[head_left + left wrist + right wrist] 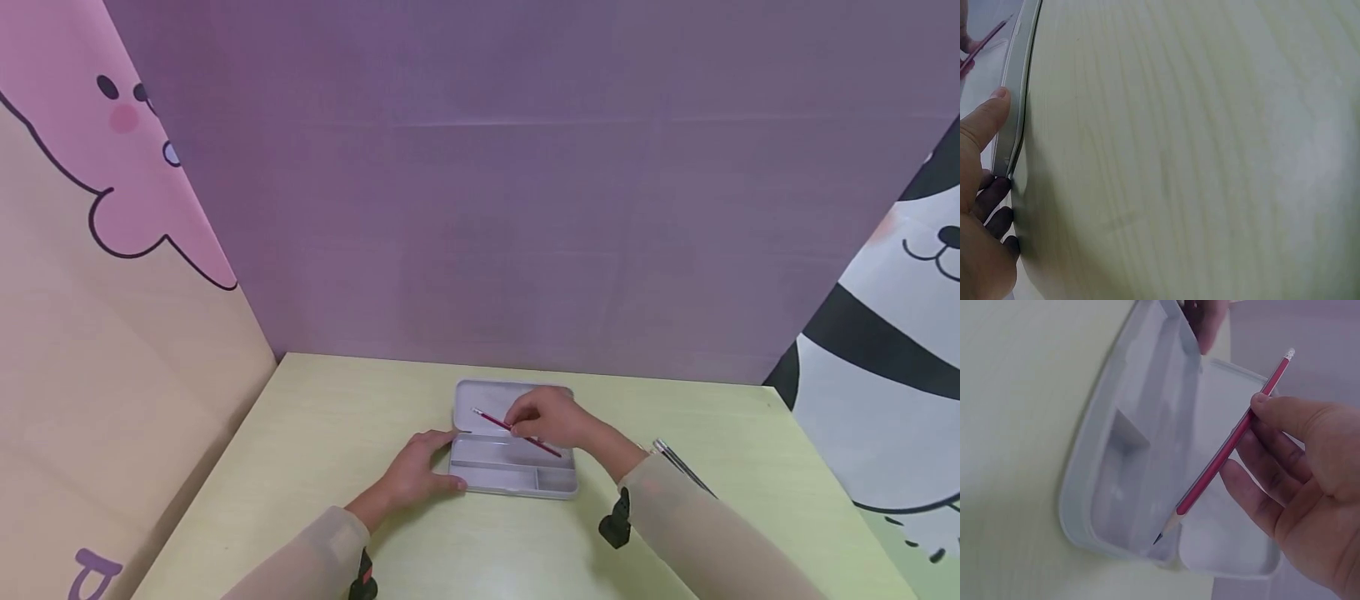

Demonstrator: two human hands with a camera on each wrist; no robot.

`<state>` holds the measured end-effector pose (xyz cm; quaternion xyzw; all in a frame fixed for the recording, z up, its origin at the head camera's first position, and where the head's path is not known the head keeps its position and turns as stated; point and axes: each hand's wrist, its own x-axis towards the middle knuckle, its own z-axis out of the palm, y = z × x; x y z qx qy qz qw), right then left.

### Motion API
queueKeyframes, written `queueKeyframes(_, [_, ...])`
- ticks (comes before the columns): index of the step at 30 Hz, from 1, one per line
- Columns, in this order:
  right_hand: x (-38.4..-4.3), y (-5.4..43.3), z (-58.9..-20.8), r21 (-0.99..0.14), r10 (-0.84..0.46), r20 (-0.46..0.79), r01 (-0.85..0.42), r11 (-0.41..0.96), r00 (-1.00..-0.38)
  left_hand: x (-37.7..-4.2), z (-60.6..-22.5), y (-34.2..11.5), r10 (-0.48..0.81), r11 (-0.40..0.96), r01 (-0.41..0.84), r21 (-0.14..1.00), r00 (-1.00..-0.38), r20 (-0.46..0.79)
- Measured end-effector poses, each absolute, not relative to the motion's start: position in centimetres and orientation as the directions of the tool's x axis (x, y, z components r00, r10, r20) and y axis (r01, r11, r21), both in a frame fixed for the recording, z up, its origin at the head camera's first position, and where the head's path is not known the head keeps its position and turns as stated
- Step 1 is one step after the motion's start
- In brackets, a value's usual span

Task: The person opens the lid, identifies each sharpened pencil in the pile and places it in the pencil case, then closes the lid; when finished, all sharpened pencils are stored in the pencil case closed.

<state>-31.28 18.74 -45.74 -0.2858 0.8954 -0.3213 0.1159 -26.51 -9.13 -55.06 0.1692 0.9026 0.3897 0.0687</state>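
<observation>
A pale grey pencil case [495, 479] lies on the table with its lid [480, 396] folded back. Its tray is split by dividers, and no items show inside. My right hand [551, 417] pinches a red pencil [493, 419] between thumb and fingers above the case. In the right wrist view, the pencil [1219, 459] slants, its sharpened tip down over the tray and its white eraser end up. My left hand [416, 471] grips the left end of the case, thumb at the front corner and fingers toward the hinge. In the left wrist view, the thumb [991, 119] presses the rim.
Dark pencils [681, 465] lie on the table to the right, partly hidden behind the right sleeve. The light wooden table [337, 400] meets a purple panel [480, 250] at the back. Printed cartoon panels stand at left and right.
</observation>
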Motion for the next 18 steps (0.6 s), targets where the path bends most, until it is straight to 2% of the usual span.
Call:
queueKeyframes(9, [-31.1,17.9,-48.0,-0.636,-0.592,-0.096,-0.408,0.655,-0.8,-26.3,-54.9,-9.0,0.359,0.631,0.246,0.735,-0.933,0.004])
queueKeyframes(18, [-30.7,17.0,-49.2,-0.58,-0.623,-0.095,-0.466,0.669,-0.777,-26.3,-54.8,-9.1,0.358,0.637,0.247,0.73,-0.934,0.004])
